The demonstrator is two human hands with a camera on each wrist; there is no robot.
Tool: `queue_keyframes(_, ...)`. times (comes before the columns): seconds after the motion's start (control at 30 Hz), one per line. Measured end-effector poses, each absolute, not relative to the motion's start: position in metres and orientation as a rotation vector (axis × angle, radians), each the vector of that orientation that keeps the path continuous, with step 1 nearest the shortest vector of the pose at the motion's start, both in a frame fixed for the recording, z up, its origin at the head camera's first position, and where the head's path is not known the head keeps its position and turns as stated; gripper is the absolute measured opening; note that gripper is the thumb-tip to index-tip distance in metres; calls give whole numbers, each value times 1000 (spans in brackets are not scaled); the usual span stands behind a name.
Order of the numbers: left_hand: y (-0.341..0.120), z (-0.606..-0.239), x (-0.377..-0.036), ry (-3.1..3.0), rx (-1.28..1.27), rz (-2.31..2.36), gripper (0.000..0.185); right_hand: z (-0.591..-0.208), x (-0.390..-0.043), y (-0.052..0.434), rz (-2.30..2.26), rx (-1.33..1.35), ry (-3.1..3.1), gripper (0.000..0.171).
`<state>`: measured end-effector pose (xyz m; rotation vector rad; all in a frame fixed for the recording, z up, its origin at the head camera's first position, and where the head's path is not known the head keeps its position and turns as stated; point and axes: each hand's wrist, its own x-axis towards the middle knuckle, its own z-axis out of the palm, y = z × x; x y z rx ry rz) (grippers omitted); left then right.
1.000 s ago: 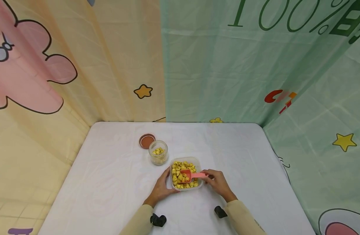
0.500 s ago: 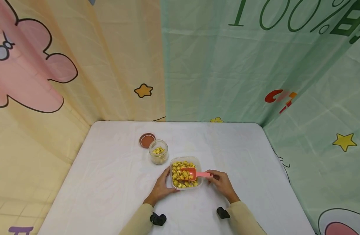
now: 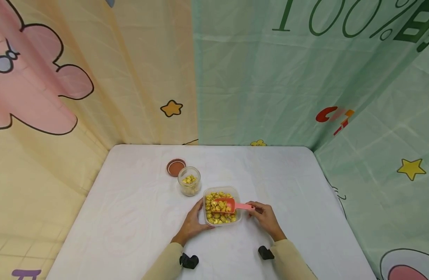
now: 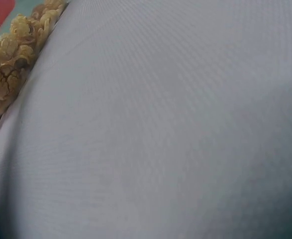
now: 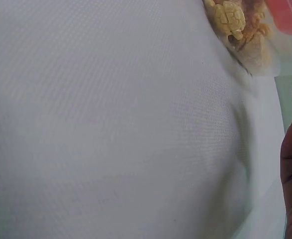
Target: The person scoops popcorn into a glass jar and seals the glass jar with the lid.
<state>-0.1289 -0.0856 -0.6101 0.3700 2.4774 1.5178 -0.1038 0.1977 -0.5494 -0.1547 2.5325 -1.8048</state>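
Observation:
A clear plastic container (image 3: 230, 189) of yellow popcorn (image 3: 220, 220) stands at the middle of the table. My left hand (image 3: 190, 226) grips its left side, fingers along the wall and thumb at the near corner. Between thumb and fingers, my right hand (image 3: 267, 220) pinches the handle end of a pink scoop (image 3: 243, 206). The scoop's bowl lies over the container and carries popcorn. Behind and left of the container, a glass jar (image 3: 190, 190) stands uncovered with some popcorn inside. The right wrist view catches the right hand's fingers (image 5: 291, 162) beside the container wall.
A brown round lid (image 3: 175, 168) lies on the white-covered table (image 3: 130, 217) just behind the jar. Printed curtains (image 3: 253, 85) rise along the table's back and sides. Each wrist bears a black device (image 3: 189, 261).
The scoop has lifted slightly, with popcorn in its bowl, and shifted a little right with my right hand. My left hand and the container have stayed in place.

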Motion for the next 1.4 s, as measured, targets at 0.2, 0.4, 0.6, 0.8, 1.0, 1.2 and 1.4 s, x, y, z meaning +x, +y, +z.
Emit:
queue_keyframes(0.2,-89,-613,-126,2496,378,1480,109,-549,-102,198,-1839,-151,2518,20)
queue_keyframes(0.4,-97,-611,-123,2503,360,1520,108,-546,-107,200,-1876,-175,2512,22)
queue_keyframes(0.6,-110,-610,-120,2522,308,1539,104,-556,-117,205,-1881,-147,2541,23)
queue_keyframes(0.8,-131,-607,-120,2597,209,1577,99,-564,-128,209,-1894,-141,2577,24)
queue_keyframes(1.0,-155,-598,-132,2637,73,1635,96,-556,-137,208,-1921,-239,2611,25)
queue_keyframes(1.2,-170,-583,-151,2612,1,1657,93,-545,-152,206,-1910,-285,2601,25)
queue_keyframes(1.4,-173,-570,-171,2595,0,1646,90,-535,-167,203,-1889,-296,2601,24)
